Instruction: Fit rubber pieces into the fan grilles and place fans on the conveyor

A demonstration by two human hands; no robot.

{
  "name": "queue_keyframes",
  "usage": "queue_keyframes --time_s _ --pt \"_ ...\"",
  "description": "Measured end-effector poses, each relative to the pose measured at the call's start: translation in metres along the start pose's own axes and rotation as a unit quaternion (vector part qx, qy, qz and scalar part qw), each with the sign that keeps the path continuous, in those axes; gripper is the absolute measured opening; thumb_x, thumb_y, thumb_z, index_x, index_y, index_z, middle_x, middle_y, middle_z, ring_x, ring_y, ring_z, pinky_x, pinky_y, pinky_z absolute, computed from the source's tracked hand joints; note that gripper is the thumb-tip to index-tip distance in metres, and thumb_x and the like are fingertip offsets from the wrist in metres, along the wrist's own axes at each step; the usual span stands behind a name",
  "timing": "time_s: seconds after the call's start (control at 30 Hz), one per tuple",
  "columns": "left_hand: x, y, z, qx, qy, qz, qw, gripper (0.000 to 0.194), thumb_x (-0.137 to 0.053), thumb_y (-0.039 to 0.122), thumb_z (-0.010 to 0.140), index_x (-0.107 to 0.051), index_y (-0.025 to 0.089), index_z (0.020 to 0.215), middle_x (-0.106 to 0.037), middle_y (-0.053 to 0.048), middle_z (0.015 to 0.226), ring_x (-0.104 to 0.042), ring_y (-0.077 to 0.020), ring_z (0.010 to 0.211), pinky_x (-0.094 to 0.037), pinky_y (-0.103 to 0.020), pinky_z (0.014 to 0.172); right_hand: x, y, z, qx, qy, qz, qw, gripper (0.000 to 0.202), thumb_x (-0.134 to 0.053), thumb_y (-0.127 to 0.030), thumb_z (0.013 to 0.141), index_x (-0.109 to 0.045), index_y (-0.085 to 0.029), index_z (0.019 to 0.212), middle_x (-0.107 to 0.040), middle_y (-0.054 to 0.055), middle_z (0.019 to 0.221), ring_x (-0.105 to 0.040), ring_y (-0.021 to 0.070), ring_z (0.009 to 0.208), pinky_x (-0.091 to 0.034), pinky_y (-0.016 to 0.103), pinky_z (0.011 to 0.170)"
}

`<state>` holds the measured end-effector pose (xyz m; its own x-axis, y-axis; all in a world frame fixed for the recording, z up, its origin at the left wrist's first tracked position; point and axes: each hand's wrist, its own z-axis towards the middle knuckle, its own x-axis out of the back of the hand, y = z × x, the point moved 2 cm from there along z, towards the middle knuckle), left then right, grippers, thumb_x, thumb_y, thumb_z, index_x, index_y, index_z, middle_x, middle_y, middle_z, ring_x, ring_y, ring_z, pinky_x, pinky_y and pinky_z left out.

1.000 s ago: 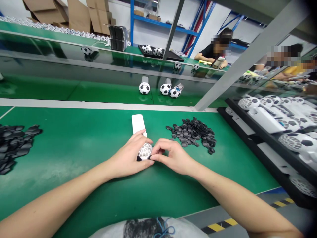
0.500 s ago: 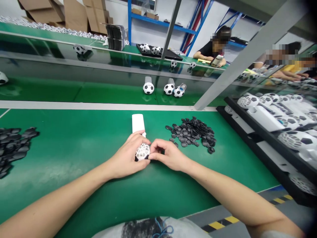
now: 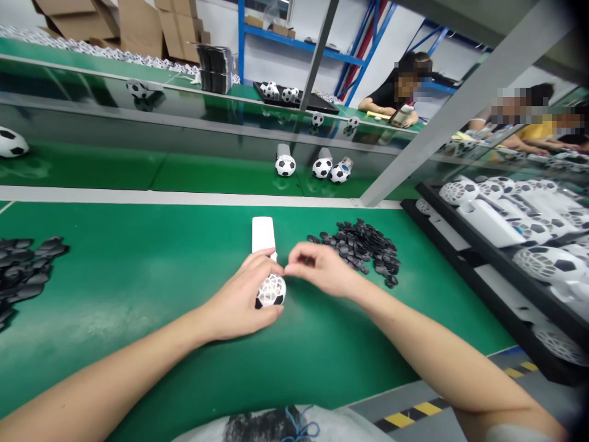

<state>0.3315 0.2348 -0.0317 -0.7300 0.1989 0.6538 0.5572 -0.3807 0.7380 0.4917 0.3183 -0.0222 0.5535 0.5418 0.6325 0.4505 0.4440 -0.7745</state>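
Note:
A white piece with a rounded lattice head (image 3: 271,290) and a flat white body (image 3: 263,234) lies on the green table. Black patches show along the head's near edge. My left hand (image 3: 243,294) is wrapped round the head from the left, thumb below and fingers above. Just up and right of the head, my right hand (image 3: 317,267) has thumb and forefinger pinched together; whatever is between the tips is too small to make out. Behind the right hand lies a pile of small black pieces (image 3: 363,242).
Larger black pieces (image 3: 27,264) lie at the far left. Beyond the white ledge (image 3: 184,197), football-headed items (image 3: 285,165) stand on a green belt. Stacked black trays (image 3: 488,270) of white parts are on the right, under a slanted metal post (image 3: 442,104). Several people sit further back.
My right hand has lifted off the head's near edge and moved up and right. The white piece and my left hand have shifted slightly right. The items on the belt have moved right.

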Motion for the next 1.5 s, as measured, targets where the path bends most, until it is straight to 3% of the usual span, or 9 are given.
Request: queue_keyframes --time_s 0.1,0.2,0.33,0.47,0.67,0.83,1.03,1.27,1.5 --pt "0.001 -0.002 0.001 -0.021 -0.022 -0.007 1.0 0.041 -0.064 0.023 0.07 -0.044 0.023 0.106 -0.046 -0.007 0.117 -0.02 -0.0248 0.129 -0.028 -0.045 0.103 0.025 0.02 0.011 -0.034 0.116 -0.231 0.965 0.01 -0.058 -0.027 0.079 -0.061 -0.018 0.082 -0.06 0.005 0.084 -0.052 0.019 0.083 -0.041 0.032 0.073" --pt "0.005 -0.003 0.001 -0.029 -0.043 -0.002 0.999 0.041 -0.064 0.022 0.07 -0.044 0.024 0.106 -0.039 -0.007 0.124 -0.02 -0.0242 0.128 -0.027 -0.044 0.103 0.033 0.033 0.016 -0.065 0.086 -0.338 0.935 0.013 -0.055 -0.025 0.081 -0.063 -0.019 0.089 -0.06 0.008 0.089 -0.052 0.0218 0.09 -0.042 0.034 0.078" --pt "0.016 -0.007 0.001 0.051 -0.035 0.039 0.997 0.046 -0.067 0.026 0.064 -0.048 0.026 0.106 -0.028 -0.007 0.126 -0.024 -0.0295 0.123 -0.031 -0.047 0.099 0.03 0.033 0.014 -0.069 0.043 -0.332 0.94 0.013 -0.051 -0.018 0.083 -0.063 -0.017 0.088 -0.06 0.007 0.089 -0.055 0.0179 0.085 -0.043 0.029 0.077" --pt "0.029 -0.014 0.001 0.176 -0.012 0.009 0.984 0.055 -0.066 0.033 0.064 -0.045 0.026 0.115 -0.033 -0.006 0.113 -0.043 -0.0274 0.105 -0.041 -0.044 0.089 0.035 0.035 0.009 -0.101 0.032 -0.313 0.944 0.015 -0.052 -0.017 0.082 -0.06 -0.016 0.095 -0.06 0.008 0.09 -0.057 0.0179 0.082 -0.044 0.028 0.074" --pt "0.036 -0.017 0.0 0.145 -0.084 -0.038 0.985 0.054 -0.06 0.023 0.066 -0.044 0.029 0.118 -0.036 -0.003 0.113 -0.049 -0.0218 0.096 -0.045 -0.034 0.082 0.048 0.044 0.017 -0.093 0.007 -0.29 0.952 0.008 -0.058 -0.019 0.077 -0.059 -0.019 0.085 -0.058 0.004 0.088 -0.056 0.0142 0.076 -0.043 0.025 0.068" --pt "0.037 -0.016 -0.002 0.138 -0.085 -0.04 0.986 0.056 -0.055 0.016 0.066 -0.043 0.029 0.119 -0.037 -0.002 0.116 -0.05 -0.0199 0.094 -0.045 -0.03 0.079 0.045 0.033 0.016 -0.07 -0.018 -0.261 0.963 0.006 -0.056 -0.017 0.077 -0.055 -0.019 0.082 -0.059 0.0 0.073 -0.055 0.0123 0.066 -0.042 0.023 0.06" --pt "0.045 -0.016 -0.002 0.089 -0.111 -0.04 0.989 0.059 -0.049 0.009 0.064 -0.042 0.028 0.12 -0.038 -0.003 0.12 -0.05 -0.0195 0.096 -0.043 -0.027 0.077 0.029 -0.009 -0.002 0.052 -0.014 -0.178 0.983 0.014 -0.05 -0.015 0.083 -0.061 -0.02 0.089 -0.064 0.002 0.089 -0.058 0.0131 0.079 -0.043 0.026 0.072" --pt "0.043 -0.019 -0.003 0.073 -0.116 -0.031 0.99 0.066 -0.044 0.003 0.061 -0.039 0.03 0.121 -0.037 -0.001 0.121 -0.048 -0.0195 0.101 -0.042 -0.028 0.081 0.0 -0.035 -0.007 0.156 -0.029 -0.132 0.979 0.005 -0.057 -0.017 0.08 -0.062 -0.017 0.082 -0.066 0.002 0.081 -0.058 0.0132 0.076 -0.044 0.026 0.072" --pt "0.034 -0.018 -0.003 0.107 -0.055 -0.032 0.992 0.054 -0.065 0.028 0.066 -0.042 0.026 0.115 -0.041 -0.003 0.118 -0.046 -0.023 0.105 -0.04 -0.034 0.089 -0.015 -0.034 0.002 0.299 -0.019 -0.125 0.946 0.015 -0.05 -0.013 0.084 -0.063 -0.019 0.087 -0.065 0.002 0.086 -0.056 0.0131 0.082 -0.041 0.028 0.075"
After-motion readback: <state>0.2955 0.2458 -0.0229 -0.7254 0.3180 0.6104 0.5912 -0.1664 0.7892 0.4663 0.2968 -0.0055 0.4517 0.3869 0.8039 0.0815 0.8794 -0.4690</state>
